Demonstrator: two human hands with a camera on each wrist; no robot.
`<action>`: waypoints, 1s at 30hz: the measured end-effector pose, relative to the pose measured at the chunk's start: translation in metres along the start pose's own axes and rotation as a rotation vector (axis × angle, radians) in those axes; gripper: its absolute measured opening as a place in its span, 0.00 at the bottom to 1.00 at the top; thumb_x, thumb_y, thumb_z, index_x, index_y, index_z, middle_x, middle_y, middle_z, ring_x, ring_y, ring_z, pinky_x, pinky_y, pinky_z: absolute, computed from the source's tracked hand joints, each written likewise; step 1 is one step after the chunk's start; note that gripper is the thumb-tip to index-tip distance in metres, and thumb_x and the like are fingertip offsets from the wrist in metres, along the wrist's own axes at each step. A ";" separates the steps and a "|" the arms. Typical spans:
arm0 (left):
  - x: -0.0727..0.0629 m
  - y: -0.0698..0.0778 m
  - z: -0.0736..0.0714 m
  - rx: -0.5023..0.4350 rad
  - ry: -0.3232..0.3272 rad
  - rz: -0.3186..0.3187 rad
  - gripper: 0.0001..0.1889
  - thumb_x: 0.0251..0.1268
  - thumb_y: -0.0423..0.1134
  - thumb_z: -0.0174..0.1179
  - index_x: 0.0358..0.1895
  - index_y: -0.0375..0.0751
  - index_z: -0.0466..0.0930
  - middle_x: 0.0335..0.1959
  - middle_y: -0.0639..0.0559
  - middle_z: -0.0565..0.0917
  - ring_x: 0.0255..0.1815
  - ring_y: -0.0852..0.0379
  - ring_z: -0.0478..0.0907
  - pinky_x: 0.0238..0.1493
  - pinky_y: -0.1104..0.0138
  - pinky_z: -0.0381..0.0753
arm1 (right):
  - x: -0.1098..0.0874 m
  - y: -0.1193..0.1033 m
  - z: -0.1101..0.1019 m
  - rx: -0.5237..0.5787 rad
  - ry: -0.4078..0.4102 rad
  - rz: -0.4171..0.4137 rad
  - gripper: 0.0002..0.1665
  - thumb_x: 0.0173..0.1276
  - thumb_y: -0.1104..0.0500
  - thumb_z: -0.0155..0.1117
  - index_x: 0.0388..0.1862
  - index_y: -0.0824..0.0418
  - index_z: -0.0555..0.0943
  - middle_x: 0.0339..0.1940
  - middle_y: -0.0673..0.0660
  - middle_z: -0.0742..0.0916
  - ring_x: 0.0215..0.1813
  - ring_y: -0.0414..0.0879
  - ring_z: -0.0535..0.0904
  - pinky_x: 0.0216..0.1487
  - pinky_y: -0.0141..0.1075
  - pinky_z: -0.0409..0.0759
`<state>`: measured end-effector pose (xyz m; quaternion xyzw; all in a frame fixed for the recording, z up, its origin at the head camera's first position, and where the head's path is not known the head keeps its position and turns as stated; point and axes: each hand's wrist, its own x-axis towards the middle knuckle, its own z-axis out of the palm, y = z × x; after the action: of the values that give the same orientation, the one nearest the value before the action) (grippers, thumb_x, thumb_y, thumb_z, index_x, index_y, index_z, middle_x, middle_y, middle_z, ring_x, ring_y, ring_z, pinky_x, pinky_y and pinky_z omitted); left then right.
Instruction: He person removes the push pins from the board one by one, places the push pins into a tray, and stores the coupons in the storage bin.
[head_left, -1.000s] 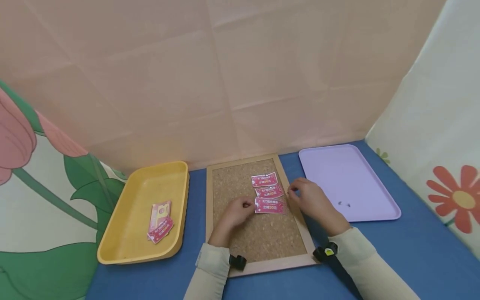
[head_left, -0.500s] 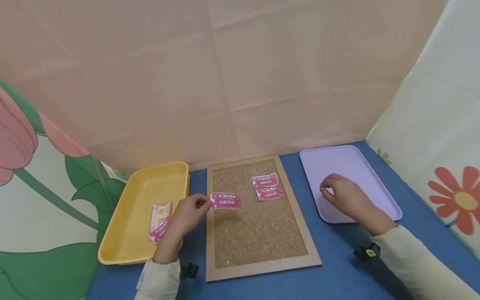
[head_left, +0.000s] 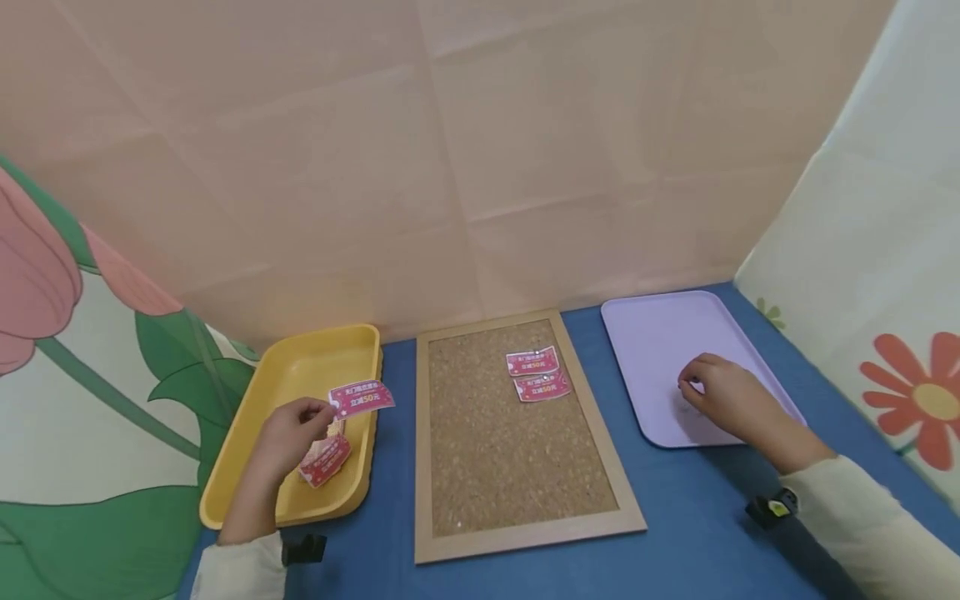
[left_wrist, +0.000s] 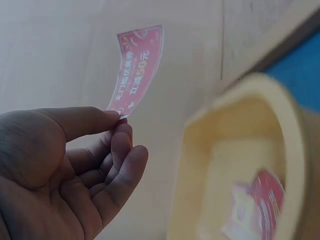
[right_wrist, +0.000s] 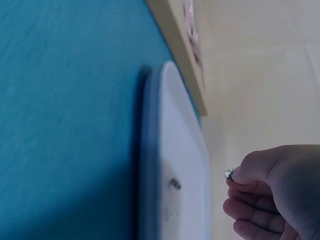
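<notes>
My left hand (head_left: 287,437) pinches one end of a pink coupon (head_left: 362,398) between thumb and fingertips, over the yellow tray (head_left: 318,343). The coupon curves outward, printed side showing in the left wrist view. Above the lilac tray (head_left: 652,329), my right hand (head_left: 735,404) has a small silver thumbtack (right_wrist: 229,174) pinched at its thumb tip. Another tack (right_wrist: 174,184) lies on that tray. Two similar coupons, an upper one (head_left: 532,361) and a lower one (head_left: 542,387), lie at the upper right of the wood-framed corkboard (head_left: 502,467).
Inside the yellow tray lie another pink coupon (head_left: 326,461) and a paler pink-and-yellow paper (left_wrist: 242,210), partly covered. The corkboard stands between both trays on a blue tabletop (head_left: 540,575). A beige backdrop (head_left: 480,167) rises behind, with flower-printed cloth at the sides.
The lowest coupon has come off the corkboard in my left hand and moved left over the yellow tray. My right hand has moved right, from the board's edge to above the lilac tray.
</notes>
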<state>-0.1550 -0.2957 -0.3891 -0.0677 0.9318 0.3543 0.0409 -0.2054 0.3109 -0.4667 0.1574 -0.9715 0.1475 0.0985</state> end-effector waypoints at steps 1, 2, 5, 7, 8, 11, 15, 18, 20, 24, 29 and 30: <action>0.000 -0.006 -0.002 -0.002 0.004 -0.011 0.23 0.72 0.52 0.55 0.52 0.33 0.78 0.40 0.44 0.81 0.40 0.50 0.81 0.37 0.62 0.78 | -0.001 0.002 0.001 0.002 -0.006 0.006 0.06 0.60 0.62 0.68 0.33 0.66 0.84 0.34 0.60 0.84 0.37 0.55 0.82 0.40 0.54 0.80; 0.000 -0.012 -0.004 0.001 0.007 -0.021 0.23 0.72 0.52 0.54 0.53 0.32 0.78 0.40 0.43 0.82 0.40 0.50 0.81 0.37 0.62 0.78 | -0.002 0.004 0.002 0.001 -0.006 0.008 0.06 0.60 0.63 0.68 0.32 0.66 0.84 0.34 0.60 0.84 0.36 0.55 0.82 0.40 0.54 0.80; 0.000 -0.027 -0.010 0.010 0.013 -0.044 0.25 0.73 0.52 0.53 0.54 0.29 0.77 0.43 0.40 0.82 0.41 0.48 0.82 0.40 0.58 0.79 | -0.005 0.009 0.003 0.004 -0.010 0.019 0.06 0.60 0.63 0.68 0.32 0.66 0.84 0.33 0.60 0.84 0.36 0.55 0.81 0.40 0.54 0.80; -0.001 -0.036 -0.014 0.005 0.012 -0.057 0.26 0.74 0.51 0.52 0.54 0.27 0.76 0.45 0.37 0.81 0.42 0.46 0.82 0.44 0.55 0.79 | -0.007 0.013 0.003 0.003 -0.012 0.026 0.06 0.60 0.63 0.68 0.32 0.66 0.84 0.33 0.60 0.84 0.36 0.55 0.82 0.39 0.54 0.80; -0.001 -0.039 -0.016 0.003 0.009 -0.063 0.26 0.74 0.51 0.52 0.55 0.27 0.75 0.46 0.36 0.80 0.43 0.45 0.82 0.45 0.53 0.79 | -0.008 0.015 0.003 0.000 -0.016 0.029 0.06 0.60 0.63 0.68 0.32 0.66 0.84 0.33 0.60 0.84 0.36 0.55 0.81 0.40 0.54 0.80; -0.001 -0.049 -0.020 -0.001 0.001 -0.078 0.26 0.75 0.49 0.51 0.55 0.24 0.74 0.44 0.35 0.80 0.43 0.43 0.82 0.48 0.50 0.78 | -0.011 0.020 0.004 -0.011 -0.021 0.037 0.06 0.60 0.63 0.68 0.33 0.66 0.85 0.33 0.60 0.85 0.36 0.55 0.82 0.40 0.54 0.80; -0.001 -0.060 -0.023 0.010 0.006 -0.114 0.23 0.75 0.46 0.51 0.53 0.23 0.74 0.38 0.39 0.81 0.41 0.45 0.82 0.47 0.51 0.78 | -0.013 0.026 0.005 -0.010 -0.031 0.038 0.06 0.60 0.63 0.68 0.32 0.67 0.85 0.32 0.61 0.84 0.35 0.55 0.81 0.40 0.54 0.79; -0.002 -0.065 -0.025 0.015 0.005 -0.151 0.23 0.74 0.46 0.51 0.52 0.23 0.74 0.37 0.40 0.81 0.40 0.46 0.82 0.46 0.51 0.79 | -0.015 0.028 0.007 -0.015 -0.038 0.043 0.06 0.60 0.63 0.67 0.31 0.67 0.85 0.31 0.60 0.84 0.35 0.54 0.81 0.39 0.54 0.79; -0.003 -0.067 -0.026 0.030 0.000 -0.180 0.24 0.74 0.47 0.51 0.52 0.24 0.75 0.37 0.40 0.81 0.40 0.47 0.81 0.44 0.52 0.79 | -0.016 0.029 0.008 -0.020 -0.038 0.044 0.06 0.60 0.63 0.67 0.31 0.67 0.85 0.31 0.60 0.84 0.34 0.54 0.81 0.39 0.54 0.80; -0.005 -0.071 -0.029 0.071 0.004 -0.208 0.22 0.73 0.48 0.52 0.48 0.27 0.77 0.37 0.41 0.81 0.38 0.48 0.77 0.38 0.57 0.77 | -0.018 0.030 0.009 -0.018 -0.025 0.034 0.05 0.59 0.64 0.68 0.30 0.66 0.84 0.31 0.60 0.84 0.34 0.54 0.81 0.38 0.53 0.80; -0.006 -0.076 -0.029 0.107 0.002 -0.213 0.20 0.72 0.48 0.53 0.43 0.29 0.78 0.33 0.43 0.80 0.36 0.48 0.74 0.33 0.61 0.72 | -0.020 0.029 0.010 -0.020 -0.016 0.027 0.05 0.58 0.64 0.70 0.29 0.66 0.85 0.30 0.59 0.84 0.34 0.54 0.81 0.37 0.52 0.80; -0.005 -0.076 -0.029 0.110 0.000 -0.216 0.20 0.72 0.48 0.52 0.43 0.29 0.78 0.33 0.43 0.80 0.36 0.49 0.75 0.34 0.61 0.73 | -0.020 0.029 0.010 -0.022 -0.018 0.028 0.05 0.59 0.63 0.70 0.29 0.66 0.85 0.30 0.59 0.84 0.34 0.54 0.81 0.38 0.52 0.80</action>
<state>-0.1386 -0.3711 -0.4168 -0.1655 0.9370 0.2962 0.0827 -0.1980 0.3395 -0.4883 0.1441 -0.9760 0.1368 0.0894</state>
